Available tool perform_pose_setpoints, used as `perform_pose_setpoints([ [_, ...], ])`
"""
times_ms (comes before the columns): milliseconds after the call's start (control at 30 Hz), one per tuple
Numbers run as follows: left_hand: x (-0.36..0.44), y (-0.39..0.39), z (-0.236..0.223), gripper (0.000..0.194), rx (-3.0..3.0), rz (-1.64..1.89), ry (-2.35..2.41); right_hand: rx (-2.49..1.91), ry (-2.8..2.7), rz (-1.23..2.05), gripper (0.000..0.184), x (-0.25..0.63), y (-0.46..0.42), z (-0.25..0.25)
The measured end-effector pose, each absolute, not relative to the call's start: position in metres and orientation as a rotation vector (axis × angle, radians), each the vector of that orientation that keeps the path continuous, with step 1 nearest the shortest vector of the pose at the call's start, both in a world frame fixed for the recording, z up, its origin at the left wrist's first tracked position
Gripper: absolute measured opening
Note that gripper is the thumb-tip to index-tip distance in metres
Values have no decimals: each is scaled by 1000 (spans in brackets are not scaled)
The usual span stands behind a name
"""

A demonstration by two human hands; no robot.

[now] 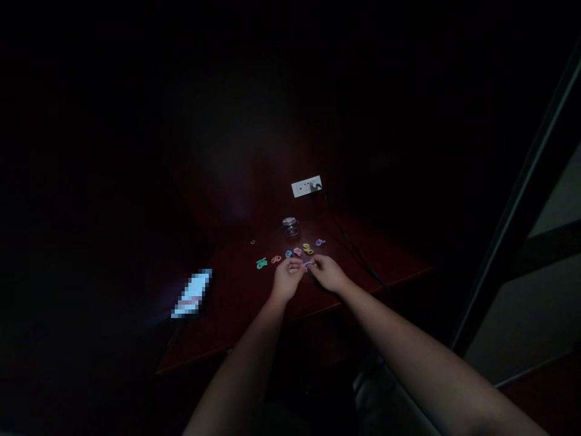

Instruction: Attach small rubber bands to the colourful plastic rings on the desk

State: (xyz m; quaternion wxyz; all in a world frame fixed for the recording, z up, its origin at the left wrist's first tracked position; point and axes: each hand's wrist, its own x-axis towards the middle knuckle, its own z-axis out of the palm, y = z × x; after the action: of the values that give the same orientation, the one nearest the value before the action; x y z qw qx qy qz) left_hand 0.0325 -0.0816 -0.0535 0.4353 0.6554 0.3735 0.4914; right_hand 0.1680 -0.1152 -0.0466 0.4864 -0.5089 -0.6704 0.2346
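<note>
My left hand (287,281) and my right hand (330,275) meet over the front of the dark red table. Between their fingertips is a small pale purple hair tie (308,264), pinched from both sides. Just beyond my hands, small hair ties lie in a row grouped by colour: green (262,263), coral (276,259), blue (288,254), pink (297,251), yellow (308,249) and purple (320,242). Behind this row stands a clear jar (291,229) with a lid on top. The dim light hides finer detail.
One separate ring-shaped band (253,242) lies at the back left. A bright pixelated screen (192,293) is at the table's left side. A white wall socket (307,186) holds a plug, and its black cable (349,239) runs down across the table's right side.
</note>
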Motion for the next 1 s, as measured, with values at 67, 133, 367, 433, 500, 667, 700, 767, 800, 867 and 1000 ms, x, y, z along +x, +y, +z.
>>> perform_pose_setpoints([
  [67,32,-82,-53,20,1639,1257,944,-1249,-1629,556,17,168,-114,-47],
  [133,32,-83,-54,18,1644,1284,953,-1251,-1625,549,19,169,-113,-48],
  [367,33,-86,-57,9,1714,1255,923,-1185,-1582,626,20,169,-114,-49],
  [433,34,-86,-58,9,1744,1240,892,-1152,-1599,675,21,169,-115,-48],
  [500,34,-87,-58,10,1762,1237,885,-1130,-1618,693,22,169,-116,-48],
  [667,35,-88,-57,13,1774,1202,870,-1131,-1628,695,21,169,-117,-49],
  [700,35,-88,-57,14,1779,1198,848,-1129,-1638,696,21,168,-117,-49],
  [767,35,-89,-56,16,1797,1195,822,-1124,-1665,686,20,168,-117,-49],
  [800,35,-89,-56,15,1805,1191,826,-1127,-1676,674,20,168,-118,-48],
  [867,35,-89,-57,13,1808,1186,869,-1145,-1677,644,19,168,-118,-48],
  [1000,35,-87,-59,9,1804,1185,935,-1144,-1631,626,15,170,-117,-48],
])
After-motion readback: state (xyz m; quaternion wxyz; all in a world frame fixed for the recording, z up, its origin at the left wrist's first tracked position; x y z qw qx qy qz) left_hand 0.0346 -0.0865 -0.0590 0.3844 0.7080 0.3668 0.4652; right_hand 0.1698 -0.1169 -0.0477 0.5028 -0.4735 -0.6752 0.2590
